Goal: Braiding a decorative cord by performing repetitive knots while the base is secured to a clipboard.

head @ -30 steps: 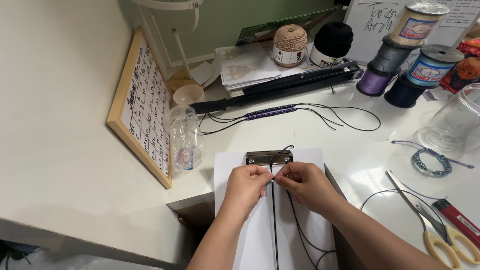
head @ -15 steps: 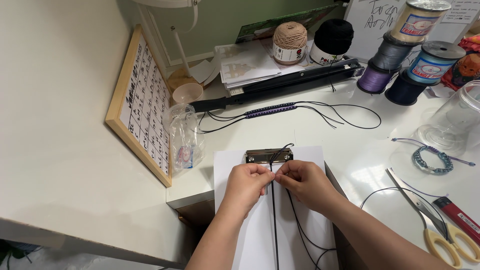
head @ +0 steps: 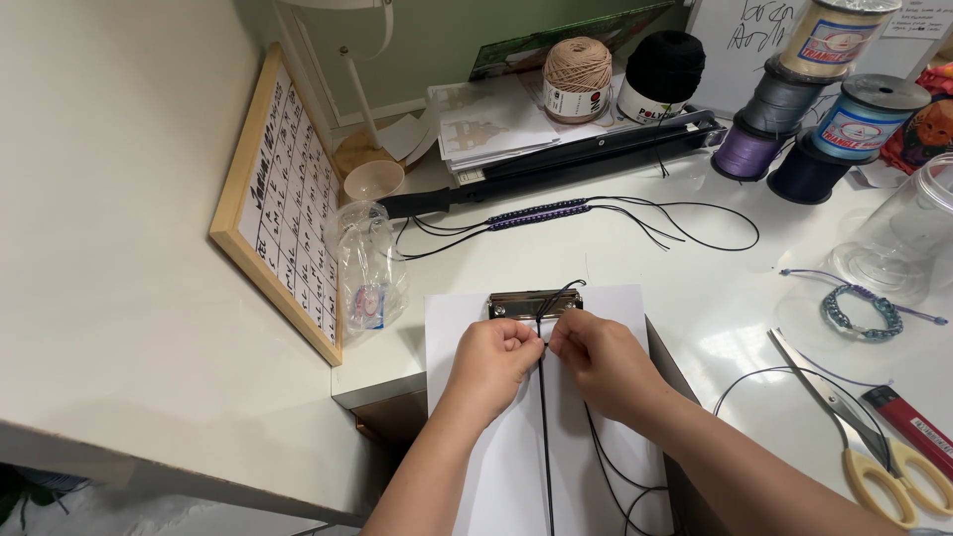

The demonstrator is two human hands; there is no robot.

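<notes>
Head view, looking down at white counter (head: pixel 695 288). Left hand (head: pixel 493 359) and right hand (head: pixel 599 359) side by side on a clipboard (head: pixel 596 308) with white sheet, fingertips pinched on a black cord (head: pixel 544 437) just below the metal clip (head: pixel 534 304). Both hands clenched on cord, thumbs nearly touching. Cord held under clip, running straight down sheet between wrists; loose strands curling off at lower right of sheet. Beyond clipboard: a finished black-and-purple braided cord (head: pixel 541 213) lying across counter, thin tails spread to the right. Left edge: wood-framed white board (head: pixel 283 238) with rows of black marks, leaning tilted. Beside it a crumpled clear plastic bag (head: pixel 367 268) with a small pink-and-blue item inside. Back row: beige twine ball (head: pixel 577 69) with round label, black thread ball (head: pixel 663 69) with white label band, purple spool (head: pixel 747 151), grey spool (head: pixel 786 97), dark navy spool (head: pixel 806 171), two tall spools with blue-and-white printed labels (head: pixel 862 119). Right side: clear jar (head: pixel 908 238), blue beaded bracelet (head: pixel 860 313), yellow-handled scissors (head: pixel 864 447), red lighter (head: pixel 911 422) touching scissors' blade side.
</notes>
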